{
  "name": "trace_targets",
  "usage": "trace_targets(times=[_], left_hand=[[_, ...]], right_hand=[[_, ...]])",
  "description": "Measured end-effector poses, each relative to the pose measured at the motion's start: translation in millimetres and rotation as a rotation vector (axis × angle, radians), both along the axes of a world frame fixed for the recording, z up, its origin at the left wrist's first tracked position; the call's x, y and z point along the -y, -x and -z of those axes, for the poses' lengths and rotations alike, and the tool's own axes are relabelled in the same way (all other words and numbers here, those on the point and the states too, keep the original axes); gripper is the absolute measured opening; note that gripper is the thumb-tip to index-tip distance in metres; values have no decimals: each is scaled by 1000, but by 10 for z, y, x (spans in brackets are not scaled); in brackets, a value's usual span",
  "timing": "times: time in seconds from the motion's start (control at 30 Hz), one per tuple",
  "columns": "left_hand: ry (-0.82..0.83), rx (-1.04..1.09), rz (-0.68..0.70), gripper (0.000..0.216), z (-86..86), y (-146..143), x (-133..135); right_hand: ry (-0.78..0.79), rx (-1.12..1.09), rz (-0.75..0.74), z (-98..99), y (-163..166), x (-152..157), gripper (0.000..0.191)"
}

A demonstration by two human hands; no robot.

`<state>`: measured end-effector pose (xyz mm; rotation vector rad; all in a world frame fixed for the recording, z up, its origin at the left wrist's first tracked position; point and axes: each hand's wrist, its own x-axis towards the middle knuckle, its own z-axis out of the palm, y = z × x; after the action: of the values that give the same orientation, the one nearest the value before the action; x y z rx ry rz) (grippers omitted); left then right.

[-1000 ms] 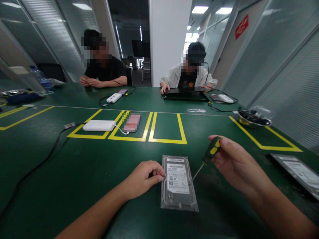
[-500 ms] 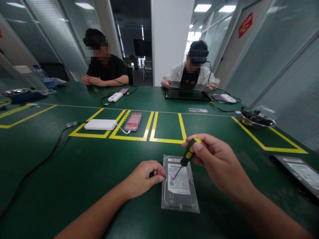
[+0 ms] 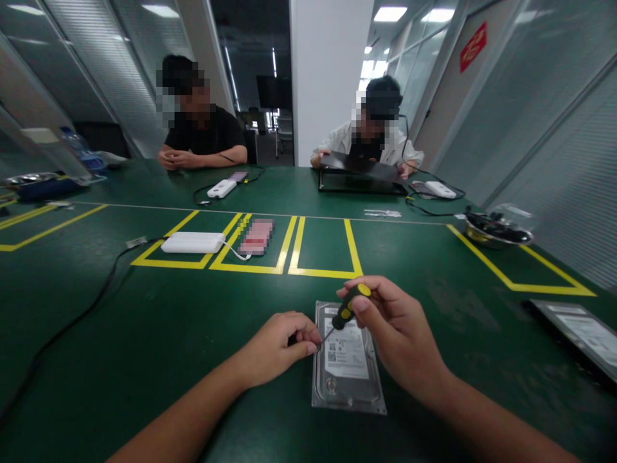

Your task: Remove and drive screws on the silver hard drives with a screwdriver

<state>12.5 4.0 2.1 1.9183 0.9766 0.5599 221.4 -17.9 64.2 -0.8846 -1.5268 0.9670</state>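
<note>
Screwdriver [image 3: 346, 313] pinched in right grip [image 3: 393, 328], angled lower-left toward long left edge of hard drive [image 3: 348, 360], beside left grip [image 3: 282, 344] (hold unclear).

An office with glass partitions [image 3: 525, 116] and blinds [image 3: 590, 225] at left and right doubles as an electronics workspace. Light panels [image 3: 390, 14] glow in the ceiling, while a dark room beyond holds a screen [image 3: 272, 92] on a stand. At the green table [image 3: 144, 360], lined with yellow tape [image 3: 245, 270], 2 people [image 3: 205, 136] sit on the far side; a hard drive [image 3: 346, 368] and a screwdriver [image 3: 344, 313] occupy the near side.
</note>
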Motion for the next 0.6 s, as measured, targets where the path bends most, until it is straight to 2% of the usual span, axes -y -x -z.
trace_targets(times=[0.33,0.6], left_hand=[[0,-13,0,9,-39,-8,5],[2,-6,6,8,-7,0,1]], right_hand=[[-17,-22,-26,64,8,-26,11],[-38,-17,-22,79,1,-34,10]])
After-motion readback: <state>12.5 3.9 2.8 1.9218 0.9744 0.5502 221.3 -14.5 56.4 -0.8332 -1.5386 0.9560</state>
